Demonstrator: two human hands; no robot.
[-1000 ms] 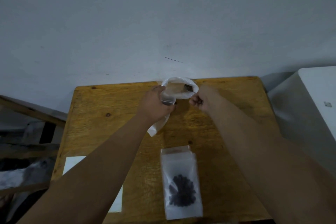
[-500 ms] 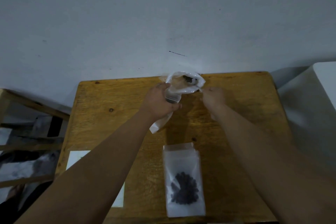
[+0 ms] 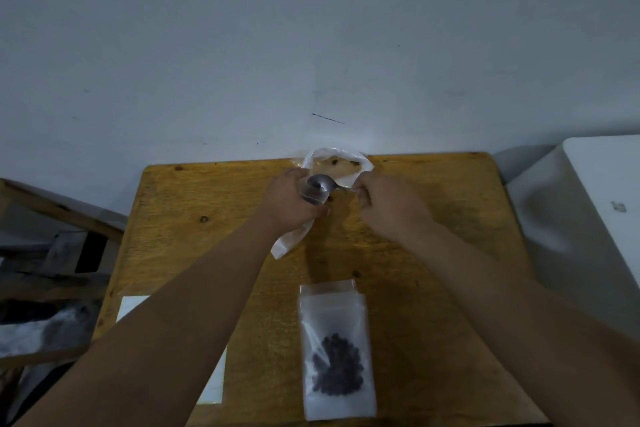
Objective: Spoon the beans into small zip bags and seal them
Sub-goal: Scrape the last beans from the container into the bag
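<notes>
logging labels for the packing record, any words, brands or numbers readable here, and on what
No text can be read in this view.
On the white box, a small grey mark: too blurred to read.
The filled zip bag and the white sheet: no print visible.

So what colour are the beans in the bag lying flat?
The beans look black, seen in the head view.

You face a plain pale wall [image 3: 311, 28] just beyond your grip, a wooden table [image 3: 433, 218] beneath it, a white cabinet [image 3: 606, 201] off to its right, all dimly lit
</notes>
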